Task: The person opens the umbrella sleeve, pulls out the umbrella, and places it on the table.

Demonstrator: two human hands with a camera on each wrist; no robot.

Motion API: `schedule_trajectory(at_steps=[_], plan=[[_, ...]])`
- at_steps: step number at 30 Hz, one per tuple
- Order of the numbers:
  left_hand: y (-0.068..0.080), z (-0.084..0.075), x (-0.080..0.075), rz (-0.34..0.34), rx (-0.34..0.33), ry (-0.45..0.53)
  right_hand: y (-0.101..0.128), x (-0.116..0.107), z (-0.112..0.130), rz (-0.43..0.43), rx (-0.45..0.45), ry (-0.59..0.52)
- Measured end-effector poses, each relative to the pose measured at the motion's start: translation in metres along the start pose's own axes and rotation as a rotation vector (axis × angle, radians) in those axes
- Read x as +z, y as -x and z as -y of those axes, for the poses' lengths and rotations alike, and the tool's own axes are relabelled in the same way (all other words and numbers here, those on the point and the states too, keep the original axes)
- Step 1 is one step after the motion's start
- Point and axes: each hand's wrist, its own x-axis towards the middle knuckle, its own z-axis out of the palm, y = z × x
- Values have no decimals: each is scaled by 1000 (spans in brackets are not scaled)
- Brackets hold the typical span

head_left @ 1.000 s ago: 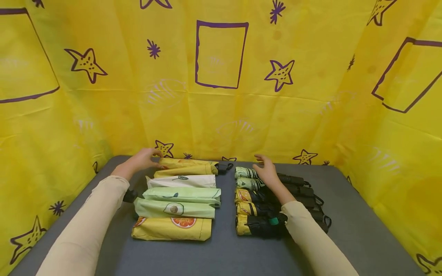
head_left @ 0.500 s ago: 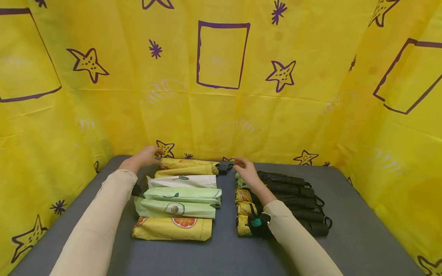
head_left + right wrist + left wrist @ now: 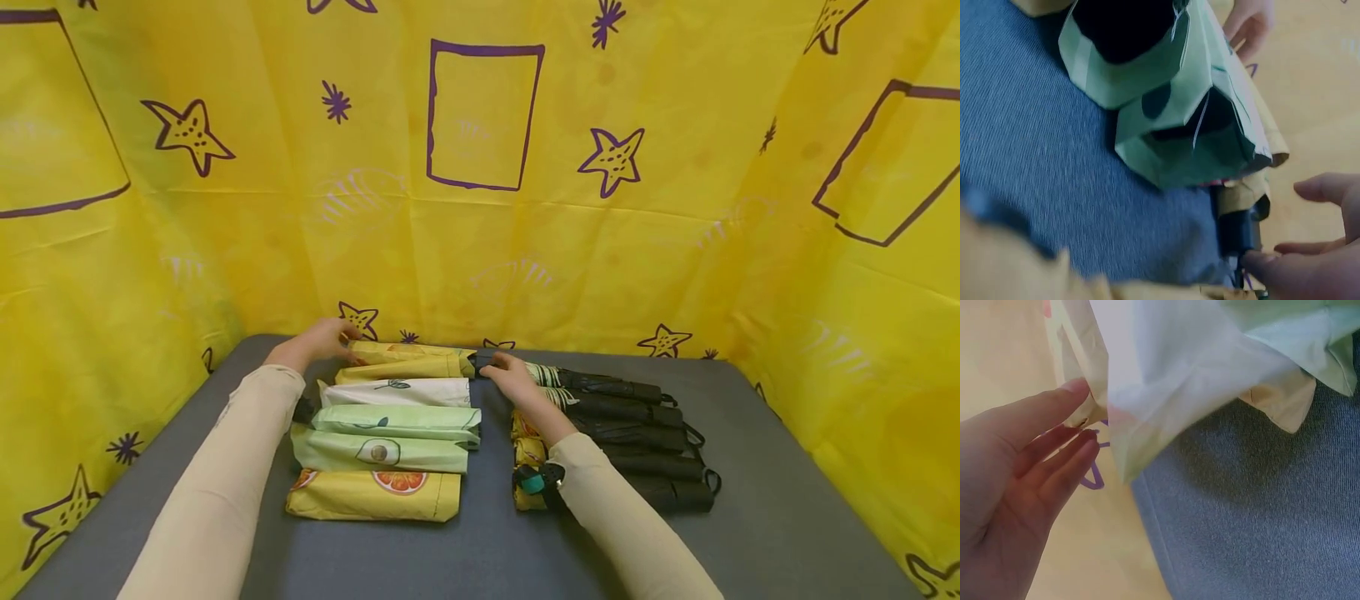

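Note:
At the back of the left row lies a folded umbrella in a yellow sleeve, its black handle poking out on the right. My left hand is at the sleeve's left end. In the left wrist view its thumb overlaps the yellow sleeve, with the fingertips just below its corner. My right hand reaches the handle from the right. The right wrist view shows one fingertip at the black handle while the thumb stands apart from it.
Nearer in the left row lie a white sleeve, pale green sleeves and a yellow orange-print sleeve. On the right, several folded black-ended umbrellas lie side by side on the grey table. Yellow cloth hangs behind.
My right hand has moved left from above the right row of umbrellas to the black handle. My left hand has edged slightly right at the yellow sleeve's end.

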Motion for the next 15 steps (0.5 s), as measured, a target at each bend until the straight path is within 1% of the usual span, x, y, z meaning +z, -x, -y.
schedule_trajectory(at_steps=[7,11,15], plan=[[-3,-6,2,37,1,-23,-2,6,-2,0,84,-50],[-4,-8,3,44,-2,-29,-3,12,-4,-16,91,-71],[-5,-8,2,37,-5,-15,0,15,-4,-42,88,-72]])
